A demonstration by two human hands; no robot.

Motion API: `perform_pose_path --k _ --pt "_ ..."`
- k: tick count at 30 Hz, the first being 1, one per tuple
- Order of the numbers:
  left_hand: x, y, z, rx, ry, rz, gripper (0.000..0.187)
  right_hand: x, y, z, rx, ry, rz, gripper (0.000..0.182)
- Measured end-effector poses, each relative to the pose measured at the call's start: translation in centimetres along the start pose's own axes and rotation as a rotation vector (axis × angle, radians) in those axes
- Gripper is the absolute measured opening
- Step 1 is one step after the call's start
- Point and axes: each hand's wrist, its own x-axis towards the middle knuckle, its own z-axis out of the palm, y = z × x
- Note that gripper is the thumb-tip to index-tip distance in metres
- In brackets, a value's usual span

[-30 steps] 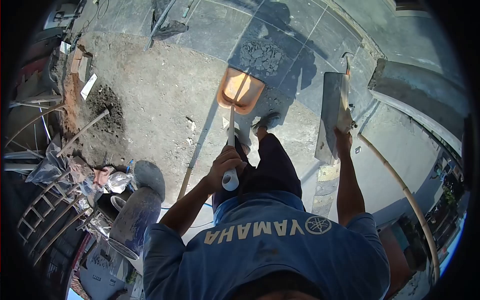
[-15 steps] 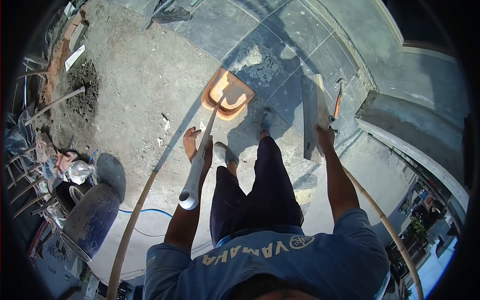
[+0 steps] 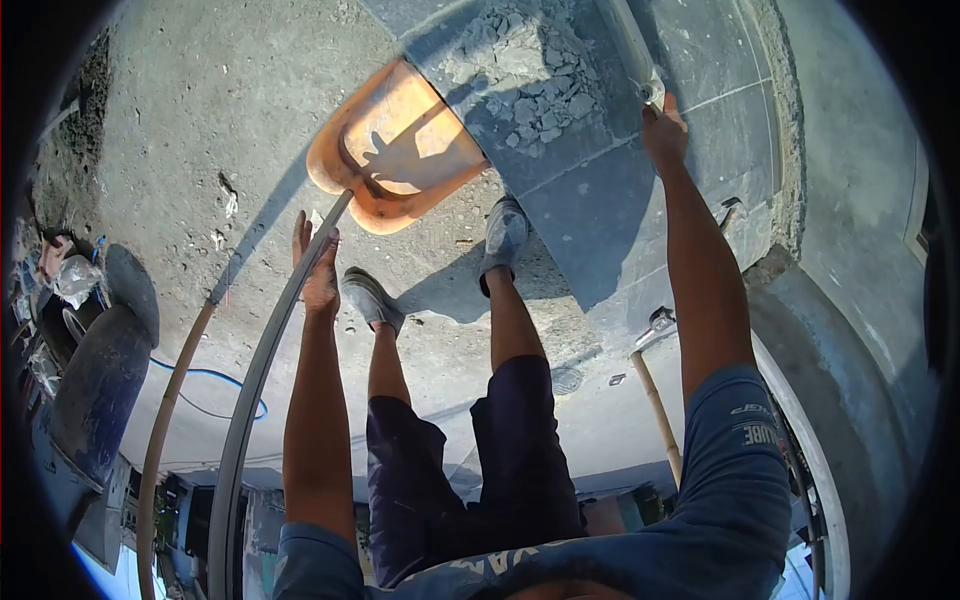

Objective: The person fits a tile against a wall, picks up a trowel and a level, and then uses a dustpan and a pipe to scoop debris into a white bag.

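Observation:
An orange long-handled dustpan [image 3: 440,175] lies on the rough concrete, its mouth at the edge of the grey tiles. Its handle [image 3: 262,365] rises toward me past my left hand [image 3: 320,280]. The handle crosses in front of that palm, with the thumb on one side and the fingers stretched out on the other, not wrapped round. My right hand [image 3: 666,135] reaches forward over the tiles. It is closed on the near end of a long flat grey board [image 3: 630,45], seen nearly edge-on. A heap of broken mortar rubble [image 3: 535,85] lies between the dustpan and the board.
My shoes [image 3: 505,235] stand just behind the dustpan. A hammer head [image 3: 731,210] shows beside my right forearm. A bamboo pole [image 3: 175,420] and a blue drum [image 3: 95,385] stand at the left, with a blue hose [image 3: 200,372] near them. A low wall edges the right.
My right hand has moved forward with the grey board, now out over the tiles beside the rubble. The dustpan's handle has swung to the left. My view has shifted closer to the floor.

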Motion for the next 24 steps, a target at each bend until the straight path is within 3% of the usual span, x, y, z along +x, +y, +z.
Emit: perform_pose_path --k 6,10,13,15,16,19,24 --pt "8.1 -8.7 2.0 0.108 0.022 -0.004 0.11 3.5 -1.4 2.7 0.048 -0.006 0.103 0.053" --pt "10.3 -11.3 3.7 -0.072 0.028 -0.029 0.113 3.9 -0.5 3.5 0.127 -0.068 -0.006 0.058" --pt "11.6 -12.9 3.2 -0.044 0.122 0.082 0.103 4.2 -1.9 3.3 0.13 -0.087 -0.025 0.058" --pt "12.3 -12.8 2.7 0.232 0.043 0.135 0.081 4.1 -3.3 3.3 0.113 -0.107 -0.019 0.059" --pt "12.1 -12.8 3.3 0.253 0.174 0.164 0.068 3.9 -4.1 3.4 0.095 -0.098 -0.05 0.058" --pt "12.2 -12.4 5.2 0.084 0.323 0.069 0.069 3.1 -5.3 4.1 0.093 -0.089 -0.116 0.059" --pt "12.9 -12.6 5.5 -0.094 0.265 0.001 0.068 2.9 -6.6 4.9 0.097 -0.137 -0.169 0.061"
